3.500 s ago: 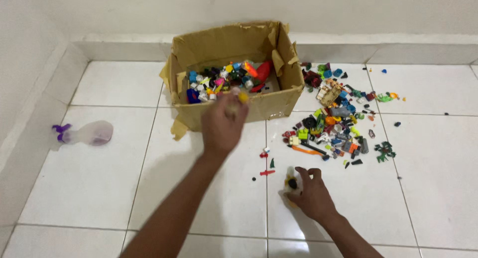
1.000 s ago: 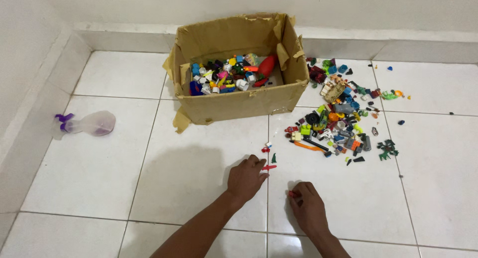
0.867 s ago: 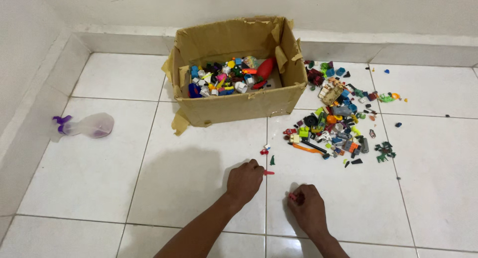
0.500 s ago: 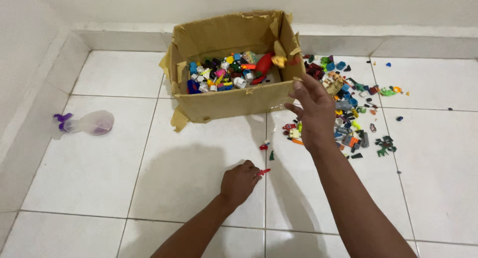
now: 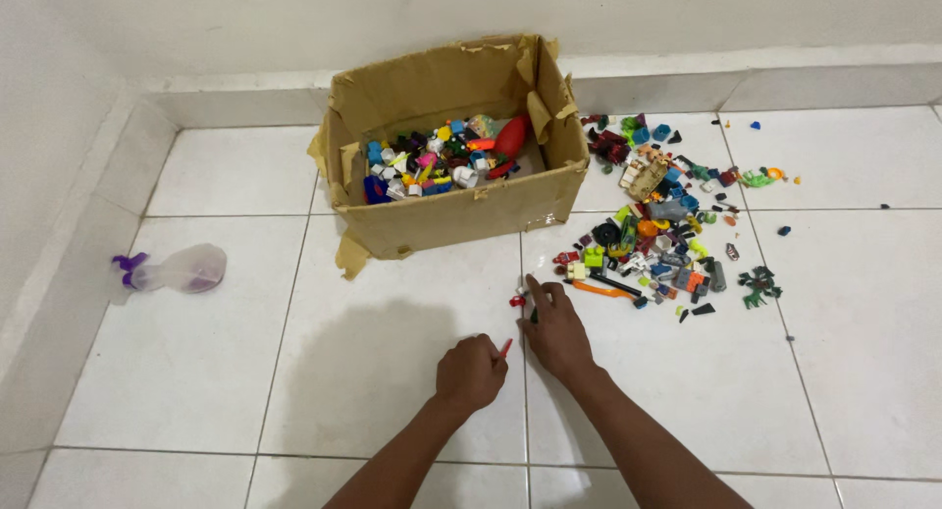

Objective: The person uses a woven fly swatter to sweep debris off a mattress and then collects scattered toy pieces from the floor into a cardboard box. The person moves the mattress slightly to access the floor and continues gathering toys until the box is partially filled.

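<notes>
Left hand: the left hand lay low in the middle of the frame, fingers curled shut around a thin red plastic stick whose tip poked out up and to the right
Right hand: the right hand lay just right of it, palm down, fingers loosely spread and holding nothing I could make out, index finger pointing up-left
Nearest pieces: a small red plastic piece lay on the white floor tile just left of that fingertip; a small dark green pointed piece sat against the fingers, partly hidden
Nearer hand: the right, clearly; the left sat lower in the frame
Stick axis: slanted, lower left to upper right
Surroundings: the torn brown cardboard box of bright toy bricks stood above the hands; the loose heap of mixed plastic bricks lay upper right
</notes>
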